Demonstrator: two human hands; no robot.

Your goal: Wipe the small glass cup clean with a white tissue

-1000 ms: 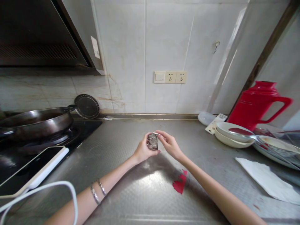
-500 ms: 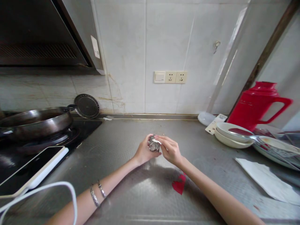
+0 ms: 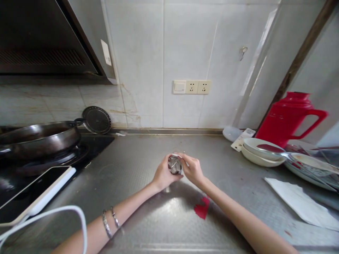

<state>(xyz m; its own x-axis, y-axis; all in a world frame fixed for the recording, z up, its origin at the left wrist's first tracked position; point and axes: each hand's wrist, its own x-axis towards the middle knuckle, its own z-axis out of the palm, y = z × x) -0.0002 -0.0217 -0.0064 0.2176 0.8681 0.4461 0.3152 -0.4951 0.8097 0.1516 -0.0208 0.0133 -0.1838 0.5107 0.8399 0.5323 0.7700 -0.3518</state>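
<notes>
My left hand [image 3: 162,175] is wrapped around a small round cup [image 3: 174,165], greyish and glassy, tilted so that its round face shows towards me. Whether it is glass or metal I cannot tell. At its upper right edge my right hand [image 3: 194,170] pinches a small white piece of tissue [image 3: 177,155], which touches the rim. Both hands are held over the middle of the steel counter [image 3: 140,155]. Below them a red paper heart [image 3: 202,208] lies on the steel.
On the left, a steel pan [image 3: 39,139] sits on the black stove, near a phone [image 3: 34,194] and a white cable [image 3: 66,209]. On the right are a red thermos [image 3: 283,118], stacked bowls [image 3: 261,160] and a white paper sheet [image 3: 299,201]. A round black disc [image 3: 96,120] leans on the wall.
The white tissue has moved from across the cup's face up to its upper rim, together with my right fingers. More of the cup's face shows. My left hand keeps its hold.
</notes>
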